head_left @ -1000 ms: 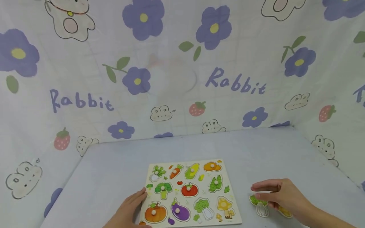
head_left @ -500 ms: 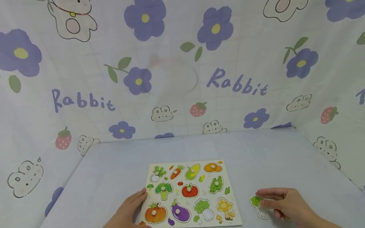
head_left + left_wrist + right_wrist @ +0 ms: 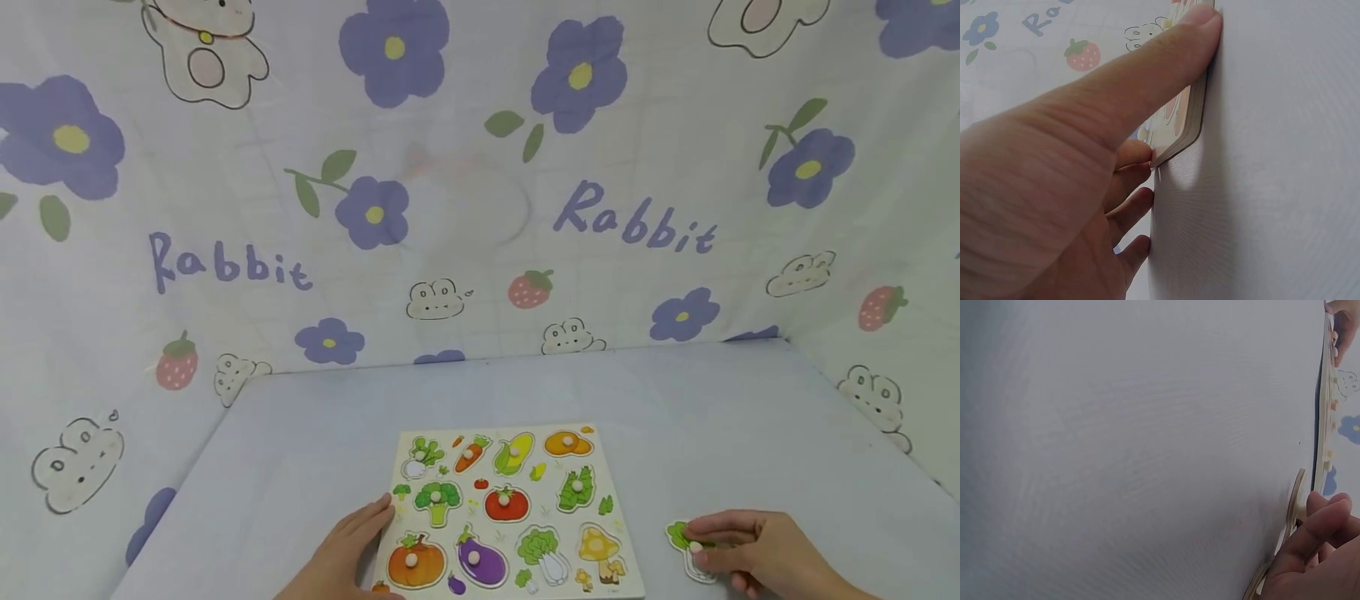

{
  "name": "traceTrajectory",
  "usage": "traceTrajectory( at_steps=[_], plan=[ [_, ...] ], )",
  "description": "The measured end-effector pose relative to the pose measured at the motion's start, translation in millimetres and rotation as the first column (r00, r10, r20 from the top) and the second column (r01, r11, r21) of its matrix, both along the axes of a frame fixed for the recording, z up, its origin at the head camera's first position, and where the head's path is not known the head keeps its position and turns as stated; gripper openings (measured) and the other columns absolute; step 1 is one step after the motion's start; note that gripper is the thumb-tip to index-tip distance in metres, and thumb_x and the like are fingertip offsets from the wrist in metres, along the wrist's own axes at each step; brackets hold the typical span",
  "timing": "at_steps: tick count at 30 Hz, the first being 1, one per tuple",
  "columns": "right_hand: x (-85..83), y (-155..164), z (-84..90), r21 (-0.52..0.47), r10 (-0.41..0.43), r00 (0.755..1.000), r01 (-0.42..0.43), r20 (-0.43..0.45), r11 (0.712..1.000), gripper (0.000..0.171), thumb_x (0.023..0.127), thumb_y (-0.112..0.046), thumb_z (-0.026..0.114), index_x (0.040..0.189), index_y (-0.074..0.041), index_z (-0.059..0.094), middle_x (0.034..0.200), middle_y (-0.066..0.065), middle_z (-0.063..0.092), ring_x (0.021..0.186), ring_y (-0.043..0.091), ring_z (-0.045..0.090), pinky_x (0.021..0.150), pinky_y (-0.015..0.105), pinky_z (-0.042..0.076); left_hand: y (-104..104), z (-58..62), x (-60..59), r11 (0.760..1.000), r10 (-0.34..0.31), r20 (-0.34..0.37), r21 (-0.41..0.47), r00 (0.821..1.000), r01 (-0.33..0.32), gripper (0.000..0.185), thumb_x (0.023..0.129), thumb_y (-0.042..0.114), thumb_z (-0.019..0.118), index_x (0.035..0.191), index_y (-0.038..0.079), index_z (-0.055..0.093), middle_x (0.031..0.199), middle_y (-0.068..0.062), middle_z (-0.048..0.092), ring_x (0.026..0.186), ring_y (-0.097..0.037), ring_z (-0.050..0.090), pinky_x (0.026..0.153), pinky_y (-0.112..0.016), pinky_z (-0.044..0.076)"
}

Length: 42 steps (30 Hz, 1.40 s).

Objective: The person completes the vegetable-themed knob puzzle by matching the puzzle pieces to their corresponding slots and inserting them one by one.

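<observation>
In the head view a wooden vegetable knob puzzle board lies flat on the table. My left hand rests at its near left corner. The left wrist view shows the left thumb straight along the board's near edge and the fingertips at its side. To the right of the board, my right hand pinches the knob of a bok choy puzzle piece, whose lower part is partly covered by the fingers. Beneath that hand in the right wrist view shows the edge of another puzzle piece.
Knobbed pieces sit in most of the board's shapes, including a tomato and an eggplant. The printed bok choy and mushroom shapes show no knobs. A patterned cloth hangs behind the pale table.
My right hand has drawn in over the bok choy piece, its thumb and fingers closing at the knob. The yellow piece beneath it became covered. My left hand stays at the board.
</observation>
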State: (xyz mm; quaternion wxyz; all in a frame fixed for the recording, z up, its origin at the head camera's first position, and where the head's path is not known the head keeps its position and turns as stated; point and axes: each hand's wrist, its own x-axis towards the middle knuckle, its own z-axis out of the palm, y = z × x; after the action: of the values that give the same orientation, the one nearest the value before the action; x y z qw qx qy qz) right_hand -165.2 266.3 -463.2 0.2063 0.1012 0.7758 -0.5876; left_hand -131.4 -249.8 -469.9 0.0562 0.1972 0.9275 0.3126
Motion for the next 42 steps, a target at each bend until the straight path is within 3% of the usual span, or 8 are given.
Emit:
traceTrajectory(
  at_steps=[5,11,16,21,31,37,42],
  plan=[
    [-0.3,1.3,-0.3,-0.014,0.023,1.000,-0.023,-0.021,1.000,0.039,0.076,-0.013,0.085,0.111,0.000,0.072,0.098,0.010,0.073,0.053,0.016,0.054,0.046,0.025,0.046,0.9,-1.9,-1.5,1.000,0.001,0.006,0.006,1.000,-0.001,0.103,0.073,0.052,0.084,0.146,-0.006,0.040,0.154,-0.020,0.033,0.136,-0.045,0.032,0.106,-0.064,0.032],
    [-0.7,-5.0,-1.0,0.043,-0.046,0.999,0.046,-0.008,0.998,0.041,0.070,-0.010,0.088,0.107,-0.001,0.073,0.095,0.010,0.072,0.052,0.018,0.053,0.045,0.026,0.045,-0.8,-6.5,-3.1,1.000,-0.013,-0.014,-0.016,1.000,0.013,0.103,0.072,0.051,0.084,0.145,-0.007,0.041,0.152,-0.023,0.035,0.133,-0.046,0.035,0.104,-0.064,0.035],
    [-1.4,-7.8,-1.9,0.057,-0.054,0.998,0.055,-0.022,0.997,0.039,0.069,-0.008,0.088,0.104,-0.001,0.073,0.092,0.010,0.072,0.051,0.018,0.052,0.044,0.026,0.045,-1.2,-4.9,-3.7,1.000,-0.012,-0.018,-0.010,1.000,0.012,0.103,0.072,0.053,0.084,0.145,-0.007,0.041,0.152,-0.022,0.035,0.133,-0.046,0.035,0.104,-0.065,0.034],
    [-2.4,-5.5,-2.2,0.025,-0.037,0.999,0.037,-0.008,0.999,0.036,0.070,-0.007,0.087,0.103,-0.001,0.073,0.092,0.011,0.073,0.051,0.017,0.052,0.045,0.026,0.045,-0.4,-4.8,-4.9,1.000,-0.014,-0.021,-0.016,1.000,0.014,0.104,0.071,0.053,0.084,0.144,-0.007,0.041,0.152,-0.022,0.035,0.133,-0.046,0.035,0.105,-0.064,0.034],
    [-3.4,-10.3,2.2,0.039,-0.021,1.000,0.021,-0.008,0.999,0.034,0.072,-0.007,0.086,0.103,-0.001,0.072,0.094,0.010,0.073,0.054,0.018,0.054,0.048,0.028,0.047,-4.1,-7.6,-3.3,0.999,-0.035,-0.091,-0.034,0.995,0.032,0.099,0.074,0.052,0.083,0.143,-0.008,0.044,0.149,-0.023,0.039,0.129,-0.045,0.040,0.102,-0.060,0.040],
    [-3.4,-9.2,3.7,-0.008,0.037,0.999,-0.037,-0.013,0.999,0.033,0.075,-0.006,0.084,0.104,0.000,0.071,0.095,0.010,0.073,0.057,0.018,0.055,0.050,0.028,0.048,-3.1,-5.9,-3.3,0.999,-0.037,-0.078,-0.037,0.996,0.035,0.099,0.074,0.052,0.083,0.143,-0.008,0.044,0.149,-0.024,0.039,0.129,-0.046,0.040,0.102,-0.061,0.039],
    [-5.4,-16.7,8.4,0.047,0.002,1.000,0.000,-0.031,0.999,0.034,0.074,-0.008,0.085,0.105,-0.001,0.071,0.094,0.009,0.073,0.057,0.019,0.053,0.048,0.028,0.045,-1.2,-4.0,-4.2,0.999,-0.026,-0.044,-0.037,0.999,0.024,0.101,0.073,0.053,0.082,0.144,-0.007,0.043,0.151,-0.023,0.037,0.131,-0.046,0.038,0.104,-0.062,0.037]
  ],
)
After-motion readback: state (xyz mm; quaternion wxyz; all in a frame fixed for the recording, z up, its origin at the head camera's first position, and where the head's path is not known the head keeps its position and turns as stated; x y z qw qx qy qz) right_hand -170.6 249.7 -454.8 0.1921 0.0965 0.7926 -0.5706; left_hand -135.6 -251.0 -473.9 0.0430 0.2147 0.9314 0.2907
